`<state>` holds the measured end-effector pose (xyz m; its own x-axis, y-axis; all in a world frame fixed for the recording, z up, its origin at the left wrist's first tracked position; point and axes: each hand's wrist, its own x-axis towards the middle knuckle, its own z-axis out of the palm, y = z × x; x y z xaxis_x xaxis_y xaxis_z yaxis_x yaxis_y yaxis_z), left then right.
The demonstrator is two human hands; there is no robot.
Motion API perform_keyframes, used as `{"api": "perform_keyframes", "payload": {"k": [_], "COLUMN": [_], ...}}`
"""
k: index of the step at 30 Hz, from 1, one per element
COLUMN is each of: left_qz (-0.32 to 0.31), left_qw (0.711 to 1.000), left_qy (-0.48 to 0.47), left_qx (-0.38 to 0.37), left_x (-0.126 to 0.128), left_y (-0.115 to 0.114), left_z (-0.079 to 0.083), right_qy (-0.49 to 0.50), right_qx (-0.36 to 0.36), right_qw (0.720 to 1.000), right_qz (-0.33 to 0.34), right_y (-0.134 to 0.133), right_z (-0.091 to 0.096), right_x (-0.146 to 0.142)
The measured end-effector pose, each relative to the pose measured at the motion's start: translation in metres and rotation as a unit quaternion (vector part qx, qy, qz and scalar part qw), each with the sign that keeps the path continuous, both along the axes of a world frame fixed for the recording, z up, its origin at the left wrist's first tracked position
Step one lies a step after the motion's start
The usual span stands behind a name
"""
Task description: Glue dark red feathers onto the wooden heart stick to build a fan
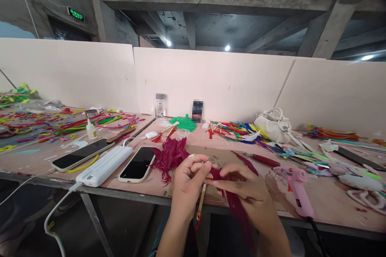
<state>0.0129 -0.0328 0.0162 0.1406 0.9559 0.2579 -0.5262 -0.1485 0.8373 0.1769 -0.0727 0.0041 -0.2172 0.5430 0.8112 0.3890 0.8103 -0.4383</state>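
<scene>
Maroon feather hangs past the near edge of the table, low in the middle of the view, held between both hands. The right hand lies over its upper part with the fingers closed, pinching it. The left hand is curled shut just beside it, thumb and fingertips meeting the right hand's, and it grips a thin wooden stick that points down and near from under the palm. The 2 hands touch at the fingertips.

Just beyond the left hand lies a loose pile of maroon feathers on the table. Left of the pile sit a phone, a white power bank with a cable, and a 2nd phone, all lying flat. A small glue bottle stands farther left. To the right of the hands a pink glue gun rests near the table edge. A white handbag sits at the far right, with bright mixed feathers spread beside it.
</scene>
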Motion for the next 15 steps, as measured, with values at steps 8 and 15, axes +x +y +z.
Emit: {"api": "perform_keyframes", "payload": {"k": [8, 15], "left_qz": [-0.046, 0.007], "left_qw": [0.999, 0.999], "left_qy": [0.002, -0.018], "left_qx": [0.012, 0.035], "left_x": [0.0, -0.012], "left_y": [0.0, 0.001], "left_z": [0.0, 0.004], "right_qy": [-0.066, 0.13], "right_qx": [0.003, 0.039], "right_qw": [0.996, 0.912], "right_qz": [-0.053, -0.387], "right_y": [0.002, -0.041], "right_z": [0.004, -0.013], "right_x": [-0.003, 0.06]}}
